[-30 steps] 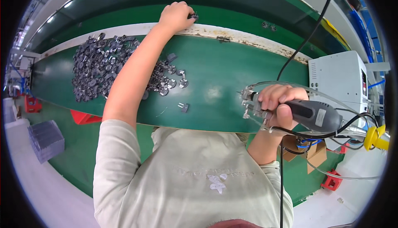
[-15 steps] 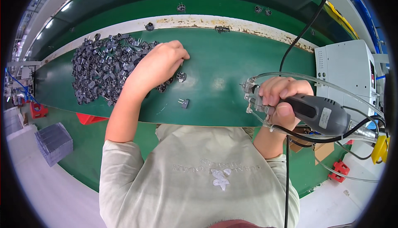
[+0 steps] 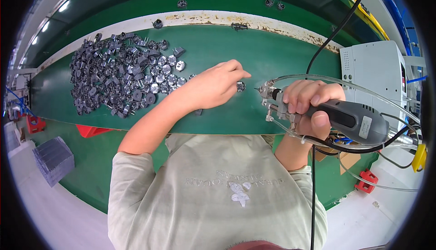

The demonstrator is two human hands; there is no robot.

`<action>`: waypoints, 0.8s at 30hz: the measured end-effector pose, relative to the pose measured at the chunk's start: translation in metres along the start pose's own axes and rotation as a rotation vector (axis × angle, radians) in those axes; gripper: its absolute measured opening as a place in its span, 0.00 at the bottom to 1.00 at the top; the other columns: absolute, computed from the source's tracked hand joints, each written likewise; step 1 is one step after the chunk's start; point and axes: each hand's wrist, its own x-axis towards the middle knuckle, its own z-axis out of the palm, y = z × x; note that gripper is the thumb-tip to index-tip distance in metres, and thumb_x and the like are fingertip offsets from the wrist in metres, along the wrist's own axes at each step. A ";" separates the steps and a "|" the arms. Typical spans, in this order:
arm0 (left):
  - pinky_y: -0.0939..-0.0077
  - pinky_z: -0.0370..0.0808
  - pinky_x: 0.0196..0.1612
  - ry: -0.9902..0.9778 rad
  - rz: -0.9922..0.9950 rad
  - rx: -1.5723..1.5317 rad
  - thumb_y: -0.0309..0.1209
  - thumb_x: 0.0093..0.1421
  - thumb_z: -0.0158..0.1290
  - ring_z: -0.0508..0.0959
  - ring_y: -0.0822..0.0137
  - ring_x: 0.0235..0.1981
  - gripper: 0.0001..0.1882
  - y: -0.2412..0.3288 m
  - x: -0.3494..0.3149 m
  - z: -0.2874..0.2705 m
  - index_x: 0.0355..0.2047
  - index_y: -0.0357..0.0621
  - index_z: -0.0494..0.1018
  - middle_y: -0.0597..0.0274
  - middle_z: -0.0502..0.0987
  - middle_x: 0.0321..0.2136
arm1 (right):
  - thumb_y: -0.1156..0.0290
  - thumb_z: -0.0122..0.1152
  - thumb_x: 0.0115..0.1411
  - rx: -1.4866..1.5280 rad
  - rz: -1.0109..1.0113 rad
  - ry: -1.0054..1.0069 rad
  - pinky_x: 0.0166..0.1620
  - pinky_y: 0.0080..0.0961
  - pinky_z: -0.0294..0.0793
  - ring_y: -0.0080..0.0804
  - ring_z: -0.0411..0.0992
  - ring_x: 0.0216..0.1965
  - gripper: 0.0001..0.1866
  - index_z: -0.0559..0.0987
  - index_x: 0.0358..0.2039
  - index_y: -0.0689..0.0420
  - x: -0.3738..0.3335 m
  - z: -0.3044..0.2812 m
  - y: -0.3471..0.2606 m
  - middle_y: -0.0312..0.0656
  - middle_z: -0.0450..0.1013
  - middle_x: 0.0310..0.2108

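My left hand (image 3: 214, 87) is over the middle of the green bench, thumb and fingers pinched round a small round dark part (image 3: 241, 86) with a shiny face. That part is just left of the thin tip of a corded hand-held power tool (image 3: 349, 119), with a small gap between them. The tool has a dark grey body, a metal head and clear tubes. My right hand (image 3: 311, 107) is wrapped round its front end. Left of my left hand lies a large pile of similar dark parts (image 3: 118, 75), some with pins. Another small part (image 3: 199, 112) is partly hidden under my left wrist.
A light grey machine box (image 3: 370, 75) stands at the bench's right end. A black cable (image 3: 336, 27) hangs down behind the tool. Several loose parts lie on the worn white ledge (image 3: 204, 18) and beyond it. A red crate (image 3: 93, 130) shows under the front edge.
My left hand has moved right, from the pile's edge towards the tool tip, with a small round part now visible at its fingertips. My right hand keeps hold of the tool.
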 end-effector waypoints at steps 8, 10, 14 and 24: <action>0.59 0.77 0.50 -0.099 -0.067 0.051 0.30 0.55 0.64 0.78 0.50 0.47 0.16 -0.001 0.000 -0.005 0.44 0.40 0.77 0.55 0.75 0.43 | 0.68 0.77 0.58 -0.059 -0.027 -0.005 0.29 0.34 0.76 0.29 0.69 0.20 0.20 0.69 0.35 0.57 -0.002 0.008 -0.003 0.39 0.71 0.21; 0.59 0.77 0.48 -0.003 -0.079 0.045 0.34 0.55 0.66 0.79 0.51 0.46 0.17 0.007 -0.001 -0.004 0.42 0.42 0.77 0.56 0.75 0.42 | 0.68 0.76 0.58 -0.067 -0.017 -0.001 0.29 0.34 0.76 0.29 0.69 0.20 0.20 0.69 0.34 0.57 0.000 0.009 -0.001 0.39 0.71 0.21; 0.59 0.77 0.47 0.034 -0.125 0.215 0.37 0.54 0.68 0.79 0.53 0.46 0.17 0.021 0.012 0.015 0.40 0.43 0.79 0.57 0.75 0.41 | 0.68 0.76 0.59 -0.072 -0.003 0.010 0.29 0.34 0.76 0.29 0.69 0.20 0.20 0.69 0.35 0.57 0.002 0.007 -0.003 0.39 0.71 0.21; 0.60 0.77 0.50 -0.039 -0.042 0.030 0.34 0.53 0.68 0.78 0.54 0.47 0.21 0.001 0.007 0.002 0.46 0.41 0.80 0.57 0.75 0.43 | 0.70 0.77 0.58 -0.067 -0.002 -0.005 0.30 0.34 0.76 0.30 0.70 0.21 0.19 0.70 0.35 0.58 0.002 0.006 0.007 0.40 0.71 0.21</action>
